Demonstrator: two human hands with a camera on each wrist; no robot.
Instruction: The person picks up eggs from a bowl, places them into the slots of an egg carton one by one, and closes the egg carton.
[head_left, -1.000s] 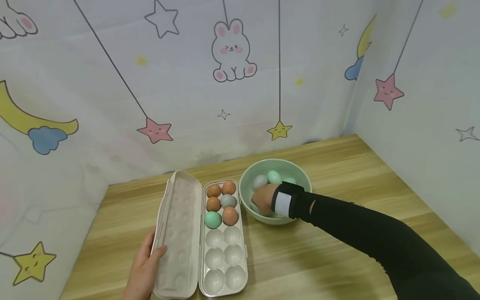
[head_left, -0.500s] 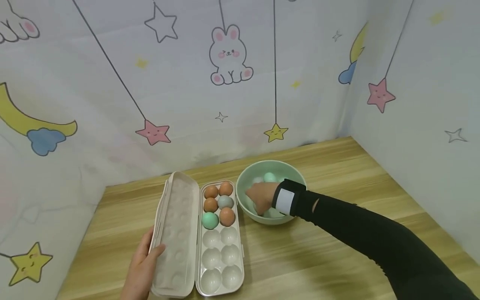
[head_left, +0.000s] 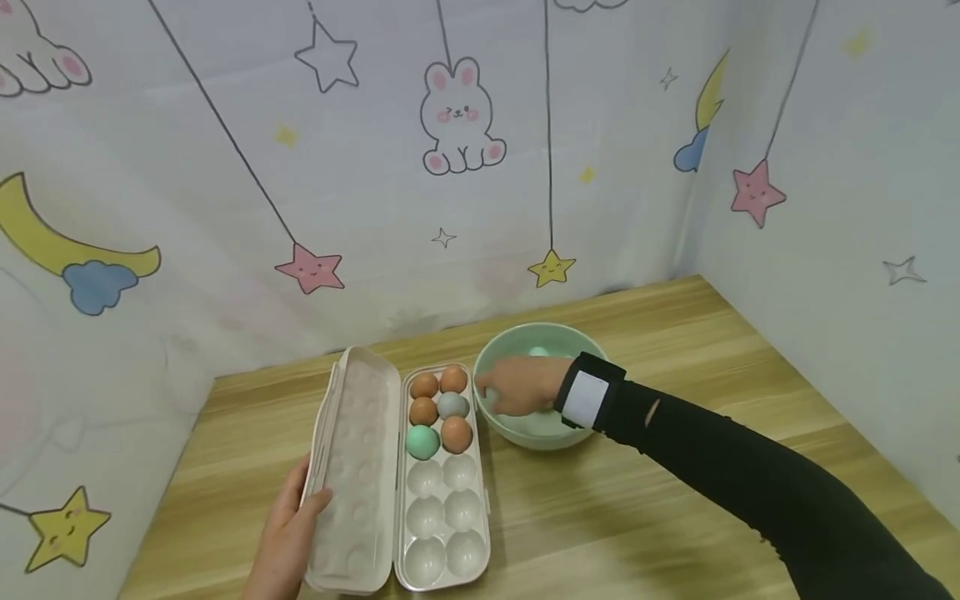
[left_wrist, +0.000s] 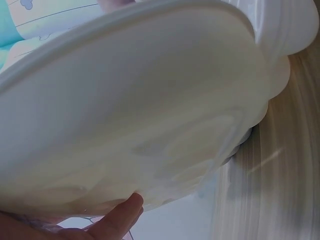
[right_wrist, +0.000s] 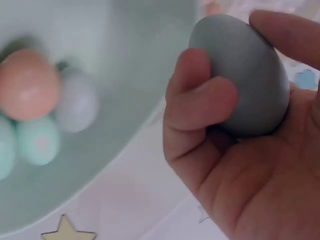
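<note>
My right hand (head_left: 521, 385) is over the left side of a pale green bowl (head_left: 540, 429). Its fingers curl round a grey-blue egg (right_wrist: 245, 80), plain in the right wrist view but hidden by the hand in the head view. On the left, my left hand (head_left: 285, 529) grips the outer edge of the egg carton's raised lid (head_left: 356, 483), thumb on the near side. The carton's tray (head_left: 444, 500) holds several eggs in its far cups: brown ones, a grey one (head_left: 453, 406) and a mint-green one (head_left: 423, 442). Its near cups hold none.
Inside the bowl lie a brown egg (right_wrist: 30, 85), a pale grey egg (right_wrist: 77, 100) and mint-green eggs (right_wrist: 39, 141). Carton and bowl stand side by side on a wood-grain table (head_left: 637, 517). A patterned white curtain (head_left: 360, 183) hangs behind and to the sides.
My right hand has risen from inside the bowl and shifted left toward its rim, now with a grey-blue egg in its fingers. The left hand stays on the lid.
</note>
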